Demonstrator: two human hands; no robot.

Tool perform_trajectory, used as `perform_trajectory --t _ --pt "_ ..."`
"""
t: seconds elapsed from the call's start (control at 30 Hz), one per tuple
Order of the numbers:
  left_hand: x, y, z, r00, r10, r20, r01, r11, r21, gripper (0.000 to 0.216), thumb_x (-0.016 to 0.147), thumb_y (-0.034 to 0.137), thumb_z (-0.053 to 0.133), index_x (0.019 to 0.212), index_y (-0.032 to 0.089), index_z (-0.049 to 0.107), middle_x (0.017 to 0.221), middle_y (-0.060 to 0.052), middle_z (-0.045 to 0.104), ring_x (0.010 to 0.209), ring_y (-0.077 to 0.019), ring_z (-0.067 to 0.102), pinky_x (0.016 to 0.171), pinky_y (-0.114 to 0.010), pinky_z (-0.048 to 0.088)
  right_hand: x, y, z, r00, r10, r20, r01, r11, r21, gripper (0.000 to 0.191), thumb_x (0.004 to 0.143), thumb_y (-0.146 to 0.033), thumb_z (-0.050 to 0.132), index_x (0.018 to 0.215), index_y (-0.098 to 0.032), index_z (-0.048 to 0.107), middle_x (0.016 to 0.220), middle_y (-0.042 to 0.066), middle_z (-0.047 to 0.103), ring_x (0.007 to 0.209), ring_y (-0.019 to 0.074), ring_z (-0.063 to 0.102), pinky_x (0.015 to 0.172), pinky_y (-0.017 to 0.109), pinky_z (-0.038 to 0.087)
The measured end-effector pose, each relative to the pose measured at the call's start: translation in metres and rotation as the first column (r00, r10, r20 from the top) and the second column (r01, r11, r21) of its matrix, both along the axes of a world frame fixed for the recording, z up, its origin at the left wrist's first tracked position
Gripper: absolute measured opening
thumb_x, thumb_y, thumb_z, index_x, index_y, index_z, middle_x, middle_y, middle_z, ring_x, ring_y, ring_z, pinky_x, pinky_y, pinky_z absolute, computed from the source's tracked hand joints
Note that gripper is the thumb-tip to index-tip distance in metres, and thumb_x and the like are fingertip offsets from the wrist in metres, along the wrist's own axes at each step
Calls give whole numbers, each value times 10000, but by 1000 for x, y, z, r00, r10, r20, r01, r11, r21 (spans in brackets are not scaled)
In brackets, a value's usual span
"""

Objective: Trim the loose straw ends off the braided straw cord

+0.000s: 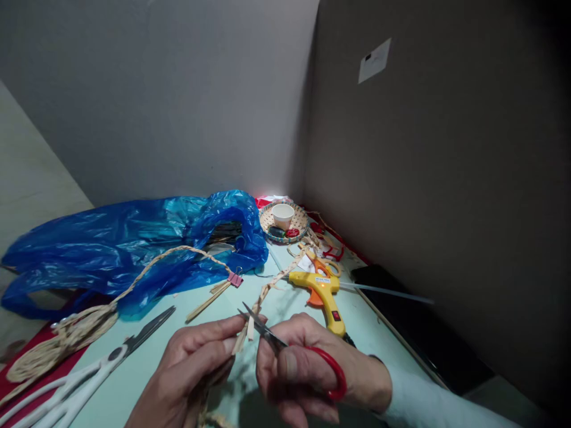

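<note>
My left hand (pixel 196 359) pinches a braided straw cord (pixel 266 289), whose pale loose strands stick out past the fingertips. In my right hand (pixel 307 365) is a small pair of scissors (pixel 328 371) with red handles. Their dark blades are slightly apart and lie across the strands, close to my left fingertips. The braid runs away from me up the table toward a yellow hot glue gun (pixel 328 291). Part of the cord below my left hand is hidden by the fingers.
White-handled scissors (pixel 96 371) lie at left beside a coiled braid (pixel 66 339). A pink binder clip (pixel 235 279) grips that braid's end. Behind are a blue plastic bag (pixel 129 238) and a woven tray (pixel 266 223) holding a white cup (pixel 282 214). A black flat object (pixel 410 333) lies right.
</note>
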State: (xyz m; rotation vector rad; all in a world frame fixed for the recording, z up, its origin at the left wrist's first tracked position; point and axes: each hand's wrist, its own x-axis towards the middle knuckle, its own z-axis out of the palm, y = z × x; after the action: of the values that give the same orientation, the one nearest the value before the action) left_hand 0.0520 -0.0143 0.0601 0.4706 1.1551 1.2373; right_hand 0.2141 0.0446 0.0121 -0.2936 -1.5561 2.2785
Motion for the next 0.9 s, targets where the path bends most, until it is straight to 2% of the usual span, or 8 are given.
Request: perform_trajectory --t 0.2,0.37,0.5,0.67,0.77,0.9 --pt "-1 0 -3 1000 26 -11 -27 999 -25 191 422 180 878 579 220 776 592 13 766 544 -148 665 477 -203 498 -1 -1 -3 1000 -29 6 29 1000 -10 485 851 -558 648 787 -79 602 562 -15 575 317 10 392 296 106 295" --pt "-7 -2 -13 990 3 -144 3 999 40 133 557 204 849 684 217 814 553 11 716 533 -143 613 516 -212 462 -4 -2 -7 999 -44 21 45 998 -42 518 773 -584 716 817 -80 605 610 4 604 378 39 502 358 121 397" --pt "-10 -2 -18 976 -11 -216 22 998 51 83 600 199 825 682 203 817 571 -18 728 532 -163 593 498 -232 431 -6 -5 -6 997 -78 27 78 997 -28 452 827 -530 689 815 -87 601 596 -9 588 367 25 470 354 113 369" --pt "-6 -1 -16 984 2 -179 5 999 39 154 560 227 848 709 198 821 668 -28 781 607 -190 657 571 -250 491 -4 -9 -6 991 -132 29 132 991 -3 386 858 -474 675 786 -102 601 551 -42 562 338 -1 374 322 95 288" --pt "-4 0 -12 992 59 -111 -56 998 25 169 497 204 879 645 202 798 673 -18 789 562 -177 670 535 -241 508 0 -6 -2 992 -89 91 91 996 -18 352 761 -412 784 795 -105 616 565 -40 589 362 18 448 335 95 345" --pt "-6 2 -10 993 111 27 -113 992 55 290 429 181 927 689 193 799 718 -20 795 571 -159 691 551 -230 562 8 3 7 981 -105 160 105 994 5 367 681 -381 840 782 -110 615 558 -43 598 380 41 509 341 102 395"
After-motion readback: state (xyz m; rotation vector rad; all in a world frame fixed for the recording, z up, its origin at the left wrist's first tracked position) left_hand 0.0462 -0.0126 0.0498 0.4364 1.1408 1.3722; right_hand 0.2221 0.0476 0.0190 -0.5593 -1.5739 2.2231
